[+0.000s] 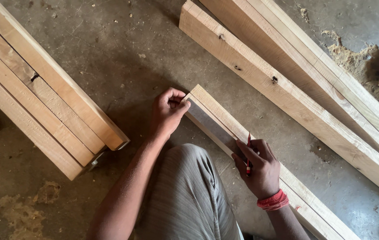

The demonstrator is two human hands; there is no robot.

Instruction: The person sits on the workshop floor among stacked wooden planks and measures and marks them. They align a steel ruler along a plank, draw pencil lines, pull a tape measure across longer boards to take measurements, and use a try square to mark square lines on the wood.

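Pale wooden plank (225, 122) lies on the concrete floor (123, 58); its 11 o'clock end is gripped by the left hand (168, 113), while a red pencil (248, 155) is held against it by the right hand (260, 166).

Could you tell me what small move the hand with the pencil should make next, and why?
Probably draw the pencil along the plank: the right hand has its tip on the wood, and the left hand steadies the plank's end on the floor.
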